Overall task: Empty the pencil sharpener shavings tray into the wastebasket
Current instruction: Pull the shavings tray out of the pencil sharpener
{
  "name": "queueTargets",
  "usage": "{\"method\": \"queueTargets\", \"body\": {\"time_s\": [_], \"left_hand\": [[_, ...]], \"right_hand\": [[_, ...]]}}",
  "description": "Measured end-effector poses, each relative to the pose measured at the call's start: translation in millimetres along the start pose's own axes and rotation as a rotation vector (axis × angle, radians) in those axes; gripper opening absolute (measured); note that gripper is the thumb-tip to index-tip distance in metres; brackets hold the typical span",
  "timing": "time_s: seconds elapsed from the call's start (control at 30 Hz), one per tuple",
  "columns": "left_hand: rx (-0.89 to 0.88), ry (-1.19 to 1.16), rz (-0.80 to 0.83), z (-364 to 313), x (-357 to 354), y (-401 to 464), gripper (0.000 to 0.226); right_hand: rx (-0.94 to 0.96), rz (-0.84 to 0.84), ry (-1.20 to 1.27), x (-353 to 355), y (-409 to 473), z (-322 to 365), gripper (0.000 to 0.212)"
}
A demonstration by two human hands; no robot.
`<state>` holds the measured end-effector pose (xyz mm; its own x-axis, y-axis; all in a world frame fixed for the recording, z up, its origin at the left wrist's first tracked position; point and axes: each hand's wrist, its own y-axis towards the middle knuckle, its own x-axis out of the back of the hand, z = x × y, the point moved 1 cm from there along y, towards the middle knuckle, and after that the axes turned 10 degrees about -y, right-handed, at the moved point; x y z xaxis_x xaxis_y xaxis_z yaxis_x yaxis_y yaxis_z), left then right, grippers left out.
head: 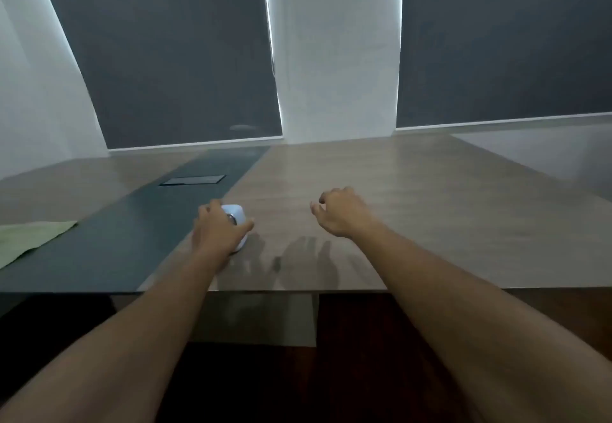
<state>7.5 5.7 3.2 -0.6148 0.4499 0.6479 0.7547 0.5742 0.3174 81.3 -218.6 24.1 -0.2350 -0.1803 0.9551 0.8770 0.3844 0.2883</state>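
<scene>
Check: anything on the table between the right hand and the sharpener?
Nothing. In the head view, only bare wooden table and hand shadows lie between the right hand and the white sharpener, which the left hand grips.

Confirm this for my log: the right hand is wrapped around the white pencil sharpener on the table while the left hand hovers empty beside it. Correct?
Not quite: the hands are swapped. In the head view, the left hand is wrapped around the white pencil sharpener on the table, while the right hand hovers empty beside it.
</scene>
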Motion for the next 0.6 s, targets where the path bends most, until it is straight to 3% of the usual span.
{"method": "queueTargets", "body": {"time_s": [0.17, 0.37, 0.53, 0.6], "left_hand": [[-0.004, -0.062, -0.048, 10, -6, 11, 0.06], [0.075, -0.209, -0.075, 15, -7, 22, 0.052], [0.282, -0.52, -0.076, 14, -8, 27, 0.044], [0.354, -0.631, -0.049, 13, -13, 28, 0.051]], "right_hand": [[-0.016, -0.058, 0.078, -14, 16, 5, 0.053], [0.013, -0.075, 0.297, -24, 24, 18, 0.045], [-0.04, 0.058, 0.522, -24, 22, 33, 0.045], [-0.085, 0.138, 0.632, -24, 19, 37, 0.052]]}}
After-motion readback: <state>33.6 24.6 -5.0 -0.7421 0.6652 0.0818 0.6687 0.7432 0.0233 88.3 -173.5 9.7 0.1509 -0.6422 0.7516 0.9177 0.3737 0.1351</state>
